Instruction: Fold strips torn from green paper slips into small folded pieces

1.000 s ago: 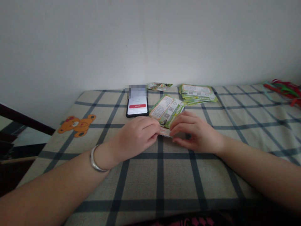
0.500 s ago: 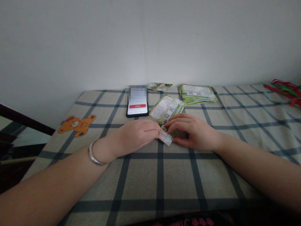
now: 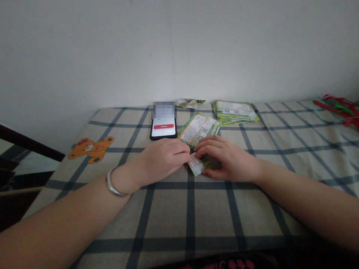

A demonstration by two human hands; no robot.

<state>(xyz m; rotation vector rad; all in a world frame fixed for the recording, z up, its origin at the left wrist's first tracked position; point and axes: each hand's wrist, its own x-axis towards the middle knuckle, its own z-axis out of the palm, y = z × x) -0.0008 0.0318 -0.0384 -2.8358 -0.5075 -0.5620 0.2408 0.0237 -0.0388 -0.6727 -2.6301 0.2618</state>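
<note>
My left hand [image 3: 166, 158], with a silver bangle at the wrist, has its fingers pressed together at the left edge of a small printed paper piece [image 3: 196, 167]. My right hand [image 3: 227, 157] curves over the same piece from the right, fingertips and thumb closed on it. Just beyond the fingers lies a green and white printed card [image 3: 193, 129] with QR codes, partly covered by my right fingers. Whether the small piece is a folded end of this card or separate, I cannot tell. The fingertips of my left hand are partly hidden.
A phone [image 3: 164, 129] with a lit screen lies behind my left hand. Against the wall are a crumpled wrapper [image 3: 190, 103] and a stack of similar cards [image 3: 235, 109]. A bear picture [image 3: 91, 149] is at left on the checked cloth [image 3: 168, 216]; a red and green bundle [image 3: 340, 108] sits far right.
Both hands have shifted very slightly, and the small paper piece has moved a little left and turned between them. The phone, stack and wrapper stay put.
</note>
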